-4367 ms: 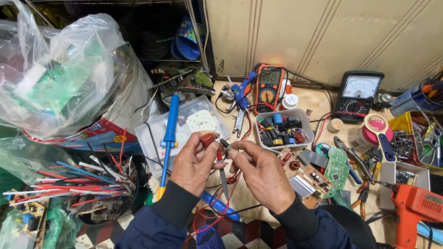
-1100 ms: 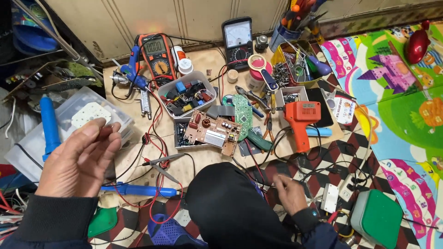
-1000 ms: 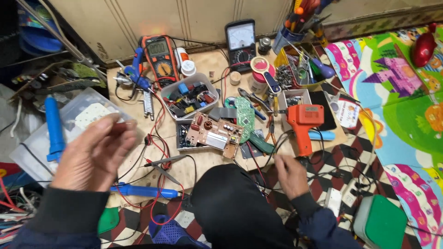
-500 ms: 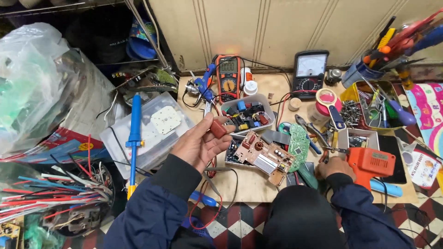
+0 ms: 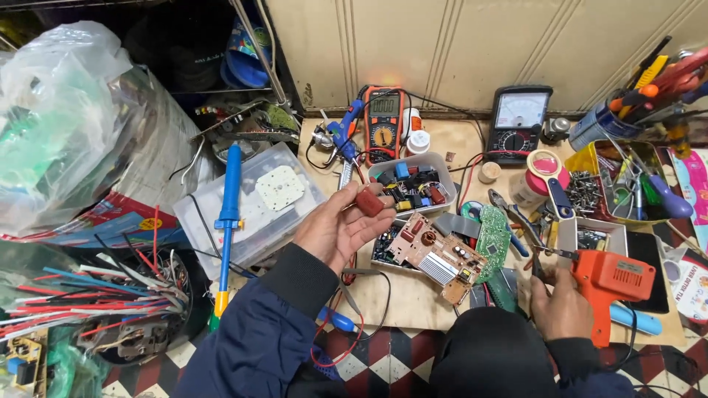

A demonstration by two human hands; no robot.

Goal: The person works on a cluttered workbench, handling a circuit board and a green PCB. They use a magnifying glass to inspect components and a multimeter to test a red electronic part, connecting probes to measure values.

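— Working over the wooden board point(image 5: 413, 309), are we holding anything?
— Our left hand point(image 5: 335, 228) pinches the red capacitor point(image 5: 369, 203) above the circuit board point(image 5: 435, 254); our right hand point(image 5: 562, 306) grips small pliers point(image 5: 537, 267). Next we'd need careful placement.

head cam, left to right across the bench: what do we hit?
Clear plastic bag → blue soldering iron → left hand holding a small red component → circuit board → right hand → orange glue gun.
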